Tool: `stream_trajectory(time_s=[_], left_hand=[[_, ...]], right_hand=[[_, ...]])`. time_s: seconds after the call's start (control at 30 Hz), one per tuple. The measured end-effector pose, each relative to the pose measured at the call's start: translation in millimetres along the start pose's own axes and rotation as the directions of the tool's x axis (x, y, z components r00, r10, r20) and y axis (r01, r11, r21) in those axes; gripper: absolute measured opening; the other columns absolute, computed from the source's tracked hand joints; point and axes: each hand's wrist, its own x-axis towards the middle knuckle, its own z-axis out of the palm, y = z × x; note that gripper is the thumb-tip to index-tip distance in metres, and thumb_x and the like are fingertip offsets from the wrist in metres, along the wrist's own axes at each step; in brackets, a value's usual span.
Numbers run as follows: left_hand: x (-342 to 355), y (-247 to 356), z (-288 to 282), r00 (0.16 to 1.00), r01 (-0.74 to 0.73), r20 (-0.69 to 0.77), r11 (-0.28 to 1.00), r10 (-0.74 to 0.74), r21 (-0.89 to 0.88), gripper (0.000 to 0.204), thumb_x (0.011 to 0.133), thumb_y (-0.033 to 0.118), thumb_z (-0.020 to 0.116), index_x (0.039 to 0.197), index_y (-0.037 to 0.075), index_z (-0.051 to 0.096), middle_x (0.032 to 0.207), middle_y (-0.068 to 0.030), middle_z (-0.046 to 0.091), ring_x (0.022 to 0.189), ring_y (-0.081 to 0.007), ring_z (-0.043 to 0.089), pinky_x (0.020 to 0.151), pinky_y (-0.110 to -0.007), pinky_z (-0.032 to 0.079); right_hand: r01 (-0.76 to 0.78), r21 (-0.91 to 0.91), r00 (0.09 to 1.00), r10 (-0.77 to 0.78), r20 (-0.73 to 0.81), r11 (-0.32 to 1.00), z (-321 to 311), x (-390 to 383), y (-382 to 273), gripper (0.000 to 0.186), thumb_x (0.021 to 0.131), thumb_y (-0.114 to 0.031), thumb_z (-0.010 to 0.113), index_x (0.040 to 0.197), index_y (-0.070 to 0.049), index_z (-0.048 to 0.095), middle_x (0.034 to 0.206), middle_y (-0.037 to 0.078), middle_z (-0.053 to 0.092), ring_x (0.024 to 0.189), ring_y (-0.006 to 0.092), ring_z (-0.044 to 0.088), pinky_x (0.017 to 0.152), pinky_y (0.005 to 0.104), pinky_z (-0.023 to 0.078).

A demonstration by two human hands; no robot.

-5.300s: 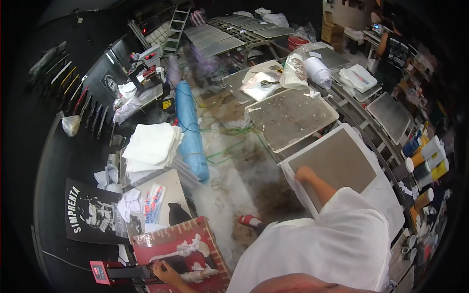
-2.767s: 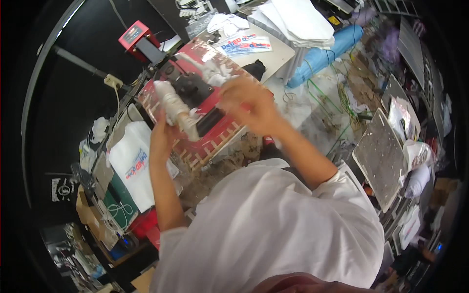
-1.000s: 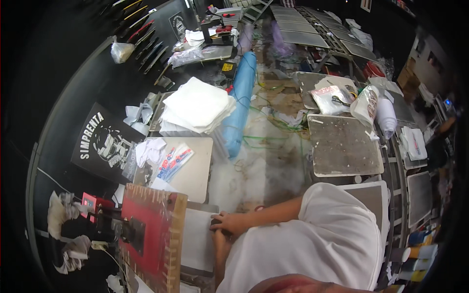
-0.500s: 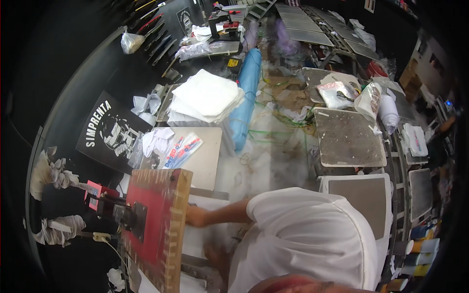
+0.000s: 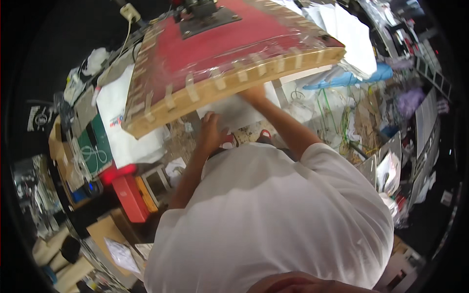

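A white sheet lies under the near edge of a red panel with a taped wooden rim. My left hand is at the sheet's near left edge, its fingers curled in and apparently pinching it. Farther right, my right hand reaches to the sheet beneath the wooden rim. Motion blurs that hand and the rim hides its fingertips. A dark metal bracket is bolted on top of the panel. The far part of the sheet is hidden under the panel.
White printed sheets lie to the left, beside a green board. A red box stands at lower left. Stacked white sheets and a long blue roll are at far right. Green cords trail over the floor.
My view has swung left and down, so the panel now spans the top. My left hand has come into view at the sheet; my right hand now reaches under the panel's rim.
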Motion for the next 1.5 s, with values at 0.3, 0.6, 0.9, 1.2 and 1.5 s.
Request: stream_trajectory(time_s=[0.3, 0.6, 0.9, 1.2, 1.5], left_hand=[[-13.9, -9.7, 2.2, 0.991, 0.032, -0.132, 0.999, -0.03, 0.012, 0.051, 0.082, 0.025, 0.072, 0.123, 0.001, 0.054, 0.128, -0.0199, 0.055, 0.121, -0.0372, 0.051, 0.103, -0.042, 0.041], [-19.9, -8.3, 6.4, 0.967, 0.084, -0.226, 0.983, -0.121, -0.164, 0.047, 0.081, 0.028, 0.071, 0.12, 0.003, 0.058, 0.129, -0.0173, 0.056, 0.119, -0.0351, 0.054, 0.099, -0.041, 0.046], [11.7, -3.3, -14.6, 0.966, 0.098, -0.238, 0.995, -0.101, -0.023, 0.054, 0.08, 0.024, 0.071, 0.125, 0.001, 0.052, 0.128, -0.0187, 0.051, 0.118, -0.0382, 0.051, 0.098, -0.043, 0.044], [12.2, -15.7, -8.0, 0.941, 0.124, -0.312, 0.992, -0.128, -0.032, 0.054, 0.078, 0.024, 0.072, 0.122, 0.0, 0.052, 0.128, -0.018, 0.051, 0.119, -0.0378, 0.048, 0.101, -0.044, 0.042], [19.3, -14.2, -7.7, 0.941, 0.168, -0.286, 0.984, -0.18, -0.064, 0.055, 0.079, 0.026, 0.073, 0.123, 0.0, 0.053, 0.131, -0.0198, 0.05, 0.123, -0.0382, 0.046, 0.105, -0.044, 0.039]], right_hand=[[-0.013, 0.149, 0.988, -0.01, 0.154, 0.989, -5.5, 18.7, -4.7, 0.029, 0.085, -0.024, 0.059, 0.109, -0.011, 0.068, 0.106, 0.017, 0.067, 0.102, 0.036, 0.061, 0.089, 0.0462, 0.047], [0.178, -0.153, 0.954, -0.132, 0.27, 0.972, 14.5, 2.2, -22.2, 0.039, 0.078, -0.019, 0.065, 0.116, -0.011, 0.064, 0.111, 0.019, 0.064, 0.108, 0.0378, 0.058, 0.09, 0.0488, 0.047], [0.39, -0.151, 0.803, -0.255, 0.539, 0.908, 70.3, 101.5, -47.5, 0.046, 0.078, -0.023, 0.066, 0.123, -0.014, 0.061, 0.127, 0.016, 0.056, 0.118, 0.0361, 0.051, 0.099, 0.0465, 0.042], [0.515, -0.134, 0.737, -0.358, 0.574, 0.847, 72.8, 84.1, -70.1, 0.049, 0.076, -0.023, 0.069, 0.123, -0.014, 0.06, 0.126, 0.019, 0.057, 0.116, 0.0403, 0.051, 0.099, 0.0492, 0.04], [0.418, -0.172, 0.76, -0.24, 0.603, 0.892, 70.4, 57.3, -76.0, 0.048, 0.074, -0.023, 0.07, 0.121, -0.013, 0.061, 0.126, 0.021, 0.056, 0.116, 0.0428, 0.051, 0.098, 0.0492, 0.041]])
